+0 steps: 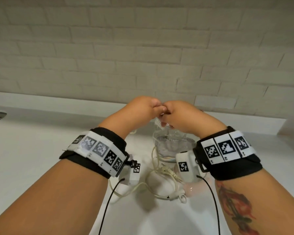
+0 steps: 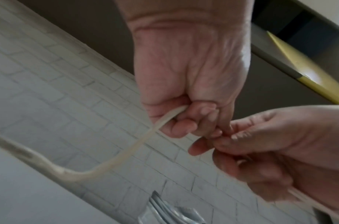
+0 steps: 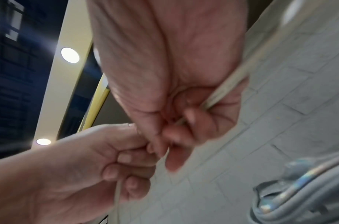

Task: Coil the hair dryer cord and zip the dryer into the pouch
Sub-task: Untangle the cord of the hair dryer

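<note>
Both hands are up above the white worktop (image 1: pixel 41 150), close to the brick wall (image 1: pixel 143 48) at the far side. The left hand (image 1: pixel 143 107) and the right hand (image 1: pixel 178 116) meet, and their fingers touch each other.

The left hand is curled tight around the cord (image 2: pixel 126 153). In the left wrist view the cream cord comes out of the fist, hangs down in a curve and runs off to the left. The right hand is also curled around the cord. In the right wrist view a piece of cord (image 3: pixel 228 84) goes into the fist from the upper right.

More of the cord (image 1: pixel 161 173) lies in loose loops on the worktop, near the person and between the two wrists. A small white tab (image 1: pixel 182 198) sits at the near end of those loops.

The clear pouch (image 1: pixel 170 146) lies on the worktop right under the hands. It looks shiny and wrinkled. I cannot tell if its zip is open or closed.

A bit of something pale pink (image 1: pixel 192 189) shows under the right wrist, beside the cord loops. It may be the dryer, but most of it is hidden.

Each wrist wears a black band (image 1: pixel 98 150) with black and white square marks.
</note>
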The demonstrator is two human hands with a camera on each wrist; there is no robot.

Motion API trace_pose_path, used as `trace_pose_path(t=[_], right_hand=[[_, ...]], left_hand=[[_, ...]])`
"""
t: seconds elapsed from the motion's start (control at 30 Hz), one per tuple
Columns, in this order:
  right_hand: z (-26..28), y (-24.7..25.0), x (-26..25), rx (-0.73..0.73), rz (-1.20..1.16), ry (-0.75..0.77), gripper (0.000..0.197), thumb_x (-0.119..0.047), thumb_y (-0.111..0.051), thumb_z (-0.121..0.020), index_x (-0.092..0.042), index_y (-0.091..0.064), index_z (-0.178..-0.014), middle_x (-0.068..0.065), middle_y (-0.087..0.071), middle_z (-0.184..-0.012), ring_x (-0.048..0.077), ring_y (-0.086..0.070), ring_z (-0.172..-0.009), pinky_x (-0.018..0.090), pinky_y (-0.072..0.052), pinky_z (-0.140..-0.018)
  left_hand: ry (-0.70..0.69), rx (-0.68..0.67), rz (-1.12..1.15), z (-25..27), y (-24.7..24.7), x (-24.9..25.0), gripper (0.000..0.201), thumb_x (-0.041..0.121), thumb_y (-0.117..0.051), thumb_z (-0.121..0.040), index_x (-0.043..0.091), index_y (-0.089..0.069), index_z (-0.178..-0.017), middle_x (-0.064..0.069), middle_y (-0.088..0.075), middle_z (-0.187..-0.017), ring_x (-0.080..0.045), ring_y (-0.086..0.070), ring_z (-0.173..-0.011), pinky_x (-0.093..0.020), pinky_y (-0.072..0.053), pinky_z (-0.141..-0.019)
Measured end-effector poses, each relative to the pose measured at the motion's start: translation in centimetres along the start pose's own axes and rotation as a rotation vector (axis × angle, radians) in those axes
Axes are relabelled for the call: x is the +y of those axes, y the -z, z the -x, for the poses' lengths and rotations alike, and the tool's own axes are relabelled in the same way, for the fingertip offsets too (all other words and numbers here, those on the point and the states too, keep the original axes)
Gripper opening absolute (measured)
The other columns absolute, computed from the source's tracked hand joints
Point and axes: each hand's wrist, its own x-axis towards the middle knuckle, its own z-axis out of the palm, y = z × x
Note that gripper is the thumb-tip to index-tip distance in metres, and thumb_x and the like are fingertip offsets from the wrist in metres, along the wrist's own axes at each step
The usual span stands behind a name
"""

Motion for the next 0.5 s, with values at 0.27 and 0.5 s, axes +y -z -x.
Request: trace_pose_path(t=[0.27, 0.5], right_hand=[[0.2, 1.1, 4.7, 0.234, -0.57, 0.001, 0.021, -0.024, -0.057, -0.092, -0.02, -0.068, -0.075, -0.007, -0.04, -0.052, 0.008, -0.032, -0.047, 0.026, -0.026, -0.051], [-1.6, 0.3, 6.7, 0.639, -0.404, -0.197, 0.024, -0.029, -0.047, -0.093, -0.021, -0.065, -0.079, 0.002, -0.055, -0.064, 0.021, -0.05, -0.059, 0.032, -0.041, -0.06]], left_hand=[[-0.003, -0.006, 0.627, 1.0, -0.7, -2.9, 0.028, 0.024, -0.052, -0.097, 0.017, -0.053, -0.069, 0.006, -0.041, -0.058, -0.007, -0.036, -0.049, -0.025, -0.034, -0.056], [0.065, 0.1, 0.484, 0.6, -1.3, -2.9, 0.031, 0.03, -0.052, -0.095, 0.018, -0.053, -0.067, 0.006, -0.042, -0.054, -0.012, -0.039, -0.053, -0.031, -0.039, -0.064]])
